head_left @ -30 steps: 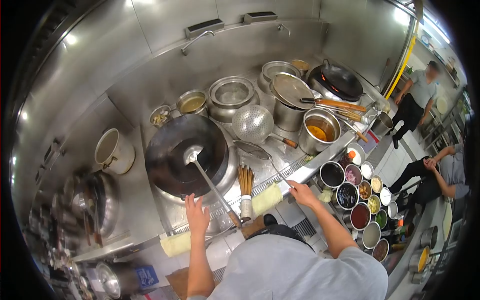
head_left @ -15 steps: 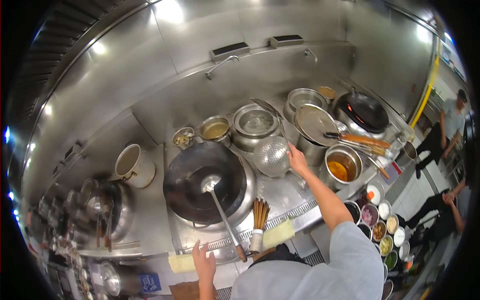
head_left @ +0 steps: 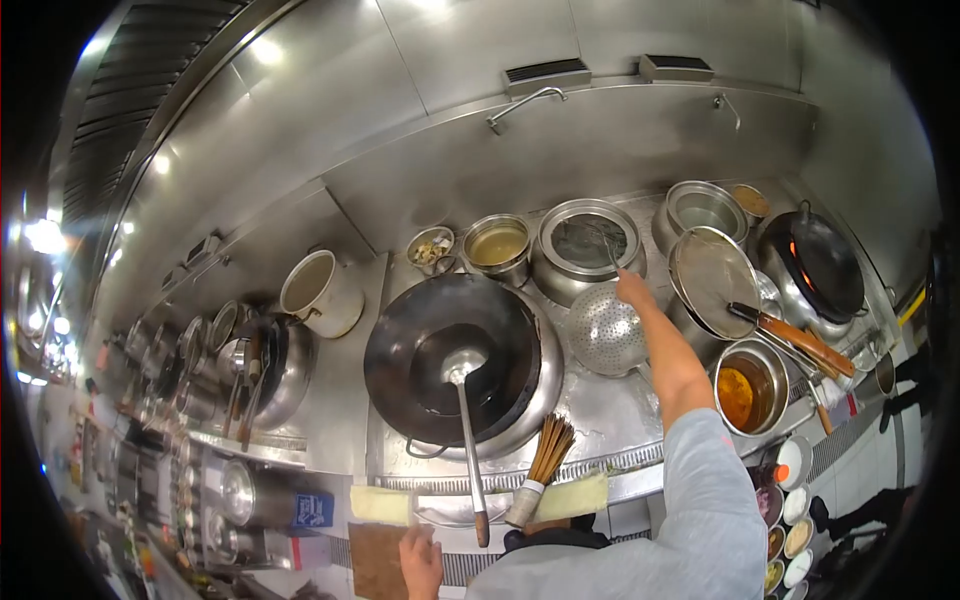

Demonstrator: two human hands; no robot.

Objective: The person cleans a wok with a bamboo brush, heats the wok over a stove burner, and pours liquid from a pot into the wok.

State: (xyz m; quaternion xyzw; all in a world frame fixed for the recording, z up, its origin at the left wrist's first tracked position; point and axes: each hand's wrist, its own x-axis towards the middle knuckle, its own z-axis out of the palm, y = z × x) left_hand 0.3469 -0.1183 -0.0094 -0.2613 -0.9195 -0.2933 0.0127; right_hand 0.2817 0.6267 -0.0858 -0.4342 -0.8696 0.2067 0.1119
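Note:
My right hand [head_left: 632, 287] is closed around the handle of a long-handled skimmer, whose dark round head [head_left: 588, 242] lies inside the mouth of a steel pot [head_left: 548, 262]. Below that hand a perforated steel strainer [head_left: 606, 332] rests on the stove top. My left hand [head_left: 420, 560] hangs before the stove's front edge with loosely bent fingers and nothing in it. Nearest to it are a yellow cloth [head_left: 381, 505] and a ladle [head_left: 468, 440], whose bowl sits in a large black wok [head_left: 410, 350]. A bamboo brush [head_left: 545, 462] stands right of the ladle handle.
Behind the wok are a pot of pale liquid [head_left: 498, 245] and a small pot [head_left: 431, 249]. To the right stand a mesh strainer [head_left: 712, 275], a pot of orange liquid [head_left: 738, 398] and another wok [head_left: 825, 265]. A white bucket [head_left: 322, 300] is at left.
The skimmer's head has gone from above the pot down into its mouth. My left hand has lowered and its fingers have curled. The view has shifted, so the stove appears further right.

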